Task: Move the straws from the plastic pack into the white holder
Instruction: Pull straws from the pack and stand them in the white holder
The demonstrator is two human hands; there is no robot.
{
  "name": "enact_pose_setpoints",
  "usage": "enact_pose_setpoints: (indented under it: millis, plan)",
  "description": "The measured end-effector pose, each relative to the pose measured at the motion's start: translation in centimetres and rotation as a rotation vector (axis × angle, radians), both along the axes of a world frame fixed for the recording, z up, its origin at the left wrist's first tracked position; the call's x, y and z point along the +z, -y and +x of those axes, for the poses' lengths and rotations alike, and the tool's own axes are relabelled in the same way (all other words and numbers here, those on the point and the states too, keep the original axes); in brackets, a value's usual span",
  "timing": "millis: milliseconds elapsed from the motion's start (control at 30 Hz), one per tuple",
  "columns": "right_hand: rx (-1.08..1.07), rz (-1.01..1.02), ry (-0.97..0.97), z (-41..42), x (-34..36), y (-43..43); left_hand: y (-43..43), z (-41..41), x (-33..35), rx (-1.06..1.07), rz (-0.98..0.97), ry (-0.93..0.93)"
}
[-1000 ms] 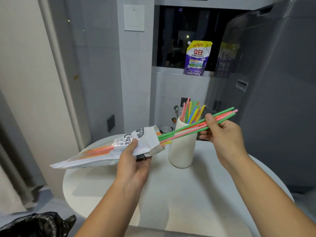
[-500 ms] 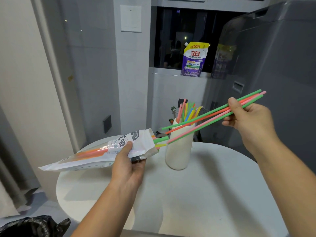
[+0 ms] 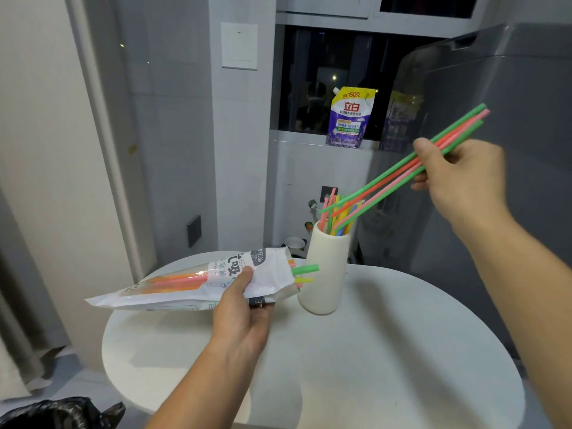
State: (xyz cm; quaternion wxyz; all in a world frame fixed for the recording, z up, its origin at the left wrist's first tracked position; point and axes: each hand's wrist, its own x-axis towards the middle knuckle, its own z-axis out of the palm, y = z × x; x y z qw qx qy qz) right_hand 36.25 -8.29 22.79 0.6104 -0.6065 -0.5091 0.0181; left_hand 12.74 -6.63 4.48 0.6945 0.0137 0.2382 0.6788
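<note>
**Steering a pinched bundle toward the holder**

The right hand (image 3: 461, 181) pinches a bundle of straws (image 3: 387, 184) near its upper end, thumb on top and fingers curled beneath. It looks like 2 green, 1 orange and 1 pink. The lower tips slant down to just above the mouth of the white holder (image 3: 325, 274), among the standing straws (image 3: 339, 216) already in it.

The left hand (image 3: 244, 308) grips the plastic pack (image 3: 192, 286) toward its open end and holds it above the table (image 3: 387, 366). A few loose straw ends (image 3: 305, 269) poke out just beside the holder.

These straws are probably very light, smooth and springy. Held by 1 end, their far tips are likely to fan apart and wobble, so a hold nearer the middle would aim them better. A hard squeeze could kink them.

The holder looks tall and narrow, so a sideways nudge might tip it. The pack is soft film, and tilting it mouth-down could let the remaining straws slide out.
</note>
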Motion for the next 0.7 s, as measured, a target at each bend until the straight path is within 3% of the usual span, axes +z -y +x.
enact_pose_setpoints:
  millis: [300,700]
  plan:
    - [0.009,-0.086,0.136,-1.7,-0.7,-1.5,0.6,0.0,0.8,-0.021,-0.04,0.015]
    - [-0.046,-0.042,0.118,-1.7,-0.6,-1.7,0.4,-0.1,0.6,-0.023,-0.034,-0.006]
